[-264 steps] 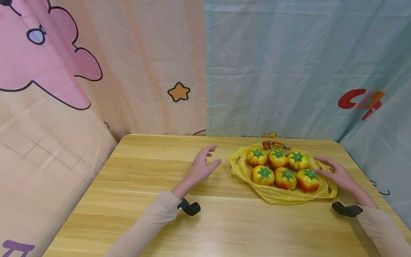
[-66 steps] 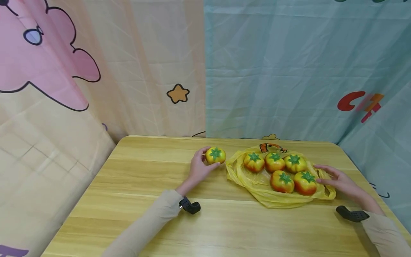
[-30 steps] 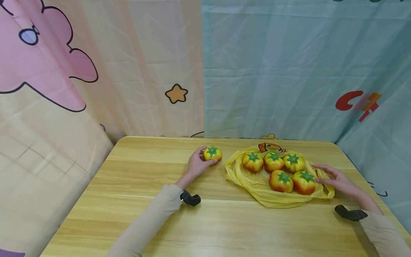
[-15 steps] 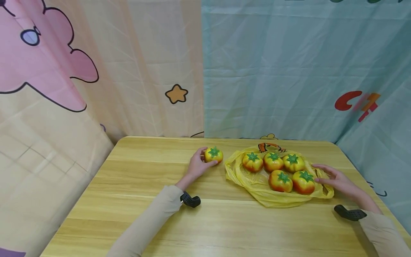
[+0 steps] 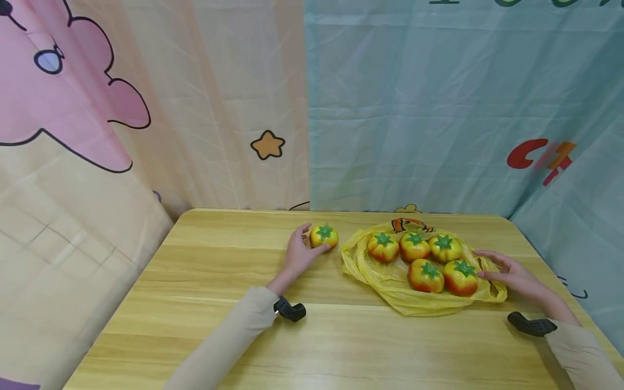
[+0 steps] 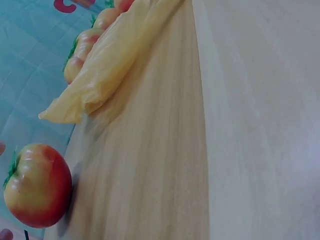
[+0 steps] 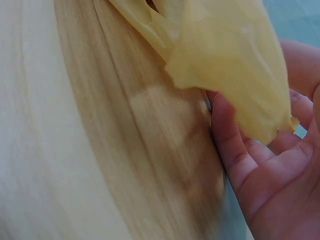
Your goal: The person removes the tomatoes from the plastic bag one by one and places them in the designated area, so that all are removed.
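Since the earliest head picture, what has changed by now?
One fruit left the yellow bag, moving left onto the table; the left hand, which had gripped it, has opened. The other five fruits stayed in the bag, and the right hand stayed at its right edge.

You wear a beige left sleeve (image 5: 226,346), lower left, and matching right sleeve (image 5: 582,349), lower right, with curved black wrist cameras (image 5: 532,325).
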Demonstrator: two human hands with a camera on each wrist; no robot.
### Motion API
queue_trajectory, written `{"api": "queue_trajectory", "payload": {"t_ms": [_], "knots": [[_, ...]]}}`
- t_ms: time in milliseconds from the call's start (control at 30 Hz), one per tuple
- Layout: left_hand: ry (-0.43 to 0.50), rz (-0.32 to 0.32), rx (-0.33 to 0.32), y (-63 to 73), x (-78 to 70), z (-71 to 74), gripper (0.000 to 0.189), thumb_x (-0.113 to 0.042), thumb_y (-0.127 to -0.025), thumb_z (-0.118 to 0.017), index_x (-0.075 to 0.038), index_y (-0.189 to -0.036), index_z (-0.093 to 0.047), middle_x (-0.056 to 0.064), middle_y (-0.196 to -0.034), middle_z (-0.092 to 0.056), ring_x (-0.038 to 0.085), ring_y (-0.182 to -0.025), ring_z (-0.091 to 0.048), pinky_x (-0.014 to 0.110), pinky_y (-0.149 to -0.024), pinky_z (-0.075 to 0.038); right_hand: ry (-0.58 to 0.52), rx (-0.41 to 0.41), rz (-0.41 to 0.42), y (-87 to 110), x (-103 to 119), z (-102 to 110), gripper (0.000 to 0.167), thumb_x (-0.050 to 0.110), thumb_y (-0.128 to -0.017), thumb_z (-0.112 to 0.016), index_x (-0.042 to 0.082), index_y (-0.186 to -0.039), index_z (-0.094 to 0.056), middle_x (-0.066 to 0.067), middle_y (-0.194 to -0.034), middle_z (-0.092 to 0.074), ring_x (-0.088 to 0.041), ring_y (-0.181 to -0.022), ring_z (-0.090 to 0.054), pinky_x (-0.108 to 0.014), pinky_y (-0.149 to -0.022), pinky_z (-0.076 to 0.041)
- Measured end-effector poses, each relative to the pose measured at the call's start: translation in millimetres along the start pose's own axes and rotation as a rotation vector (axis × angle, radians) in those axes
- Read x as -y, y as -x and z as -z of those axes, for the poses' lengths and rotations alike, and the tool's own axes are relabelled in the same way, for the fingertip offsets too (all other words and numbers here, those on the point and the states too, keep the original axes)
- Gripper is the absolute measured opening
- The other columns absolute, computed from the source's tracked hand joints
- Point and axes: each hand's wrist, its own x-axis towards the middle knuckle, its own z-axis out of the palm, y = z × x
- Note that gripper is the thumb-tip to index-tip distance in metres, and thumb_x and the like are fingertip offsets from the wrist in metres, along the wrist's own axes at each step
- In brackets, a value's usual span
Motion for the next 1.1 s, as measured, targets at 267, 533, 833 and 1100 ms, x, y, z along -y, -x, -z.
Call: {"api": "queue_trajectory", "payload": {"t_ms": [267,533,833,1100], "knots": [[0.059,-0.146,-0.119,4.4,-20.5,-2.3,0.065,-0.021,-0.077,-0.080,-0.005,-0.133,-0.051,0.015,-0.134,-0.051,0.037,-0.120,-0.047,0.053,-0.101,-0.039,-0.040,0.007,-0.004,0.4,-0.2,-0.6,0.054,0.016,-0.097,-0.055,0.004,-0.146,-0.034,0.039,-0.126,-0.033,0.000,-0.140,-0.016,-0.045,-0.112,-0.030],[0.128,-0.206,-0.038,13.1,-40.0,-18.5,0.059,-0.020,-0.078,-0.079,-0.007,-0.130,-0.053,0.012,-0.130,-0.055,0.034,-0.116,-0.051,0.046,-0.098,-0.044,-0.092,-0.007,0.001,-0.2,-0.5,-2.0,0.054,0.014,-0.096,-0.056,0.004,-0.145,-0.035,0.037,-0.124,-0.034,0.010,-0.135,-0.014,-0.079,-0.096,-0.012],[0.153,-0.246,0.144,16.9,-55.0,-38.5,0.058,-0.019,-0.081,-0.077,-0.007,-0.132,-0.052,0.009,-0.133,-0.054,0.031,-0.117,-0.052,0.046,-0.103,-0.041,-0.059,-0.021,0.000,1.3,-0.5,-3.0,0.053,0.017,-0.097,-0.056,0.005,-0.145,-0.037,0.039,-0.125,-0.034,0.027,-0.114,-0.021,-0.065,-0.109,-0.018],[0.135,-0.182,0.333,11.2,-62.5,-57.6,0.063,-0.020,-0.082,-0.076,-0.008,-0.137,-0.048,0.013,-0.136,-0.052,0.030,-0.119,-0.052,0.040,-0.105,-0.042,0.022,-0.027,-0.007,0.7,-1.1,-2.3,0.055,0.020,-0.097,-0.056,0.007,-0.146,-0.036,0.035,-0.132,-0.034,0.021,-0.123,-0.021,-0.039,-0.105,-0.034]]}}
